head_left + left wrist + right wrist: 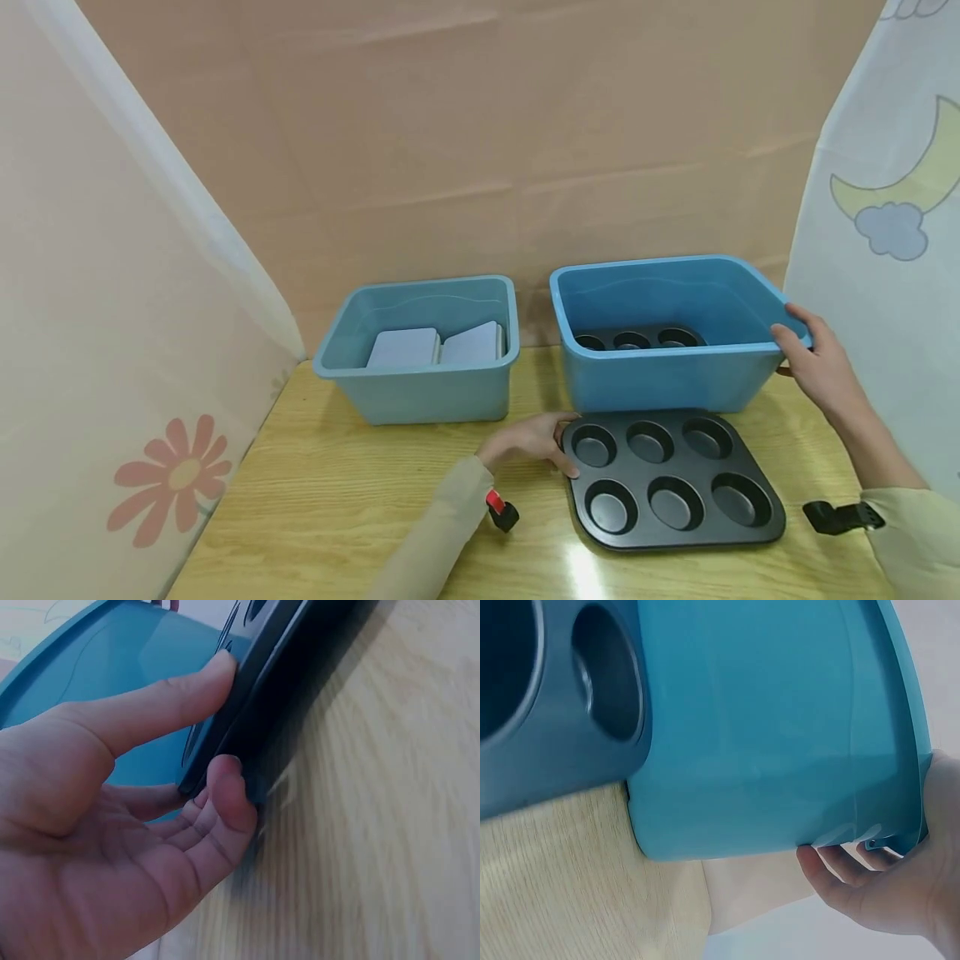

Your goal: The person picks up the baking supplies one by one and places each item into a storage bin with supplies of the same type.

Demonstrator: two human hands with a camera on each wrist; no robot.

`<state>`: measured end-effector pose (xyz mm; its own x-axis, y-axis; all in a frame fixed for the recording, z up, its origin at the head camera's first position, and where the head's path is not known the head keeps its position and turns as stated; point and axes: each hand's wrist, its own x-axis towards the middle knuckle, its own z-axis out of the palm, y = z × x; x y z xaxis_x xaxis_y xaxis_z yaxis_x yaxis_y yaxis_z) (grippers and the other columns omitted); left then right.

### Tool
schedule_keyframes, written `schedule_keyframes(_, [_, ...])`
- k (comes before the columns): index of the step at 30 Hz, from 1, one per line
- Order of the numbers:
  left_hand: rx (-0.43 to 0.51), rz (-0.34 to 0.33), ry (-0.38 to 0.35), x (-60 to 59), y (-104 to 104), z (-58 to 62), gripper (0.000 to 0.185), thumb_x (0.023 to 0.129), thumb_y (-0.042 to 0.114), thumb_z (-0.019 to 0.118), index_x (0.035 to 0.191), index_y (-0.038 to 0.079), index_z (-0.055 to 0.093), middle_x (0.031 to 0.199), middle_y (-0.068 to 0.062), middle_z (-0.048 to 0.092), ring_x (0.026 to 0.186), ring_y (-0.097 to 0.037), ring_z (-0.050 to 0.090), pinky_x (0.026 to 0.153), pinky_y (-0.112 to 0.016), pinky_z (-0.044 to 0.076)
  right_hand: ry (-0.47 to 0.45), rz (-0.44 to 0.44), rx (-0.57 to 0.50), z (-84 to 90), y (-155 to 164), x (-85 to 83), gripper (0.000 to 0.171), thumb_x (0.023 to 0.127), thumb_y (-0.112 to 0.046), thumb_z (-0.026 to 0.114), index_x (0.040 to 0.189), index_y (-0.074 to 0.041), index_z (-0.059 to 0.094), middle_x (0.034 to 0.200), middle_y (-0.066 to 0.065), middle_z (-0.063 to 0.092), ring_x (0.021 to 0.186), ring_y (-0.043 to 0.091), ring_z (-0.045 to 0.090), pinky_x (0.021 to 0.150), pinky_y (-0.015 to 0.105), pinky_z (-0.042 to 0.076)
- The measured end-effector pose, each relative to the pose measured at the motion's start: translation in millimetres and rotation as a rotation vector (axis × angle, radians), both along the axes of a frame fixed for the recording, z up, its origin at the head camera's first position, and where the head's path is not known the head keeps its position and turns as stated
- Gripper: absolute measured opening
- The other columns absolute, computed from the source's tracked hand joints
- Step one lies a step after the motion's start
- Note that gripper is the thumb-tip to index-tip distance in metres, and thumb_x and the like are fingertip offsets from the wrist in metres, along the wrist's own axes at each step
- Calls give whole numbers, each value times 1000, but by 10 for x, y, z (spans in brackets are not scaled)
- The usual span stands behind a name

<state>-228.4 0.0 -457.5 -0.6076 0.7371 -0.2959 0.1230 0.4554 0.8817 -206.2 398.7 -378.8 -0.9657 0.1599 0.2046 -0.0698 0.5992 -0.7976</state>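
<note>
A: Entry. Left hand (pixel 525 446) is at the left edge of the muffin pan (pixel 671 479), which lies flat on the wooden table (pixel 337 500) just in front of the big blue tub (pixel 667 379). In the left wrist view the thumb lies on the top of the pan's rim and the fingers (pixel 225 799) curl under it, so it is a pinch on the edge.

B: Right hand?

A: Right hand (pixel 813 362) grips the right rim of the big blue tub; in the right wrist view the fingers (pixel 840 874) hook under the lip. The thumb lies over the top edge in the head view.

B: Contents of the tub?

A: A second dark pan (pixel 637 339) lies on its floor, three cups showing. The smaller blue tub (pixel 420 358) stands to the left, well apart from the pan on the table, with two pale flat blocks (pixel 435 346) inside.

B: Step in hand, by your reading?

A: Judgement only: the pan is gripped but not lifted, with the tub steadied for it. It looks like the start of a pickup.

B: What would the next move need?

A: A one-sided pinch on a wide pan will let the far side droop. It needs a firm grip, a lift high enough to clear the tub's front wall, then a level lowering onto the pan already inside.
</note>
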Motion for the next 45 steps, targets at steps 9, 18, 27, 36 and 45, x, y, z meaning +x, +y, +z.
schedule_keyframes(9, [103,-80,-35,-81,-260,157,76,76,8,77,141,10,37,119,-13,59,91,-16,60,79,-35,52,22,22,-9,5,5,3,62,100,-37,36,152,-16,11,153,25,5,95,-5,37,60,12,47])
schedule_keyframes(18, [101,117,78,-67,-306,251,65,79,25,76,136,20,47,85,-1,60,72,-24,59,71,-47,51,10,14,-1,6,19,-10,62,100,-37,35,152,-15,9,152,27,5,106,29,43,59,11,45])
schedule_keyframes(27, [191,228,178,2,-232,360,57,80,33,74,130,16,53,91,2,67,78,-12,63,71,-26,49,3,24,0,3,13,1,62,100,-36,34,152,-15,7,153,27,3,113,44,36,59,11,46])
schedule_keyframes(36, [201,368,342,52,-191,537,27,81,42,71,106,34,64,83,-3,67,73,-11,56,66,-28,47,-4,17,-4,8,7,14,62,100,-37,35,152,-16,8,153,27,2,108,32,40,60,10,45])
schedule_keyframes(45, [118,303,541,117,-197,739,27,86,46,63,110,35,61,70,6,55,63,-9,46,64,-26,42,14,22,-9,21,0,25,62,100,-37,36,152,-15,9,153,26,3,99,1,38,60,10,45])
